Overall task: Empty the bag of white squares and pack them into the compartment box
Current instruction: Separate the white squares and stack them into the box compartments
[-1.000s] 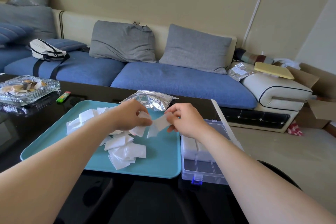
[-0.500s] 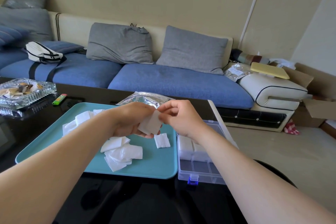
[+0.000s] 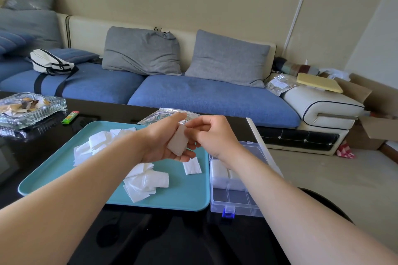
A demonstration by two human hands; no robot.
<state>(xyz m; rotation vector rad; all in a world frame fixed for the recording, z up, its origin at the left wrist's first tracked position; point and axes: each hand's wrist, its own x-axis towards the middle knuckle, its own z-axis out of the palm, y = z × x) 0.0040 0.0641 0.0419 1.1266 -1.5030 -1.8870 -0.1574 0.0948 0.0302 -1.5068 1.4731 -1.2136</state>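
Observation:
A stack of white squares point(image 3: 177, 143) stands upright between my hands above the teal tray point(image 3: 189, 196). My left hand point(image 3: 160, 140) cups the stack from below with curled fingers. My right hand point(image 3: 210, 134) pinches its top edge. Loose white squares point(image 3: 143, 180) lie in heaps on the tray, and a single square point(image 3: 192, 165) lies near its right side. The silver bag point(image 3: 155, 116) lies behind my hands at the tray's far edge. The clear compartment box point(image 3: 234, 191) sits open right of the tray, with white squares in its far compartments.
A glass ashtray point(image 3: 28, 107) and a green lighter point(image 3: 70, 117) sit at the left on the black table point(image 3: 150, 239). A blue sofa point(image 3: 211, 97) with grey cushions runs behind the table. The box lid point(image 3: 256, 133) stands open past my right wrist.
Both hands lifted off the tray with a square and brought it upright between them as a small stack. One square dropped onto the tray near the box.

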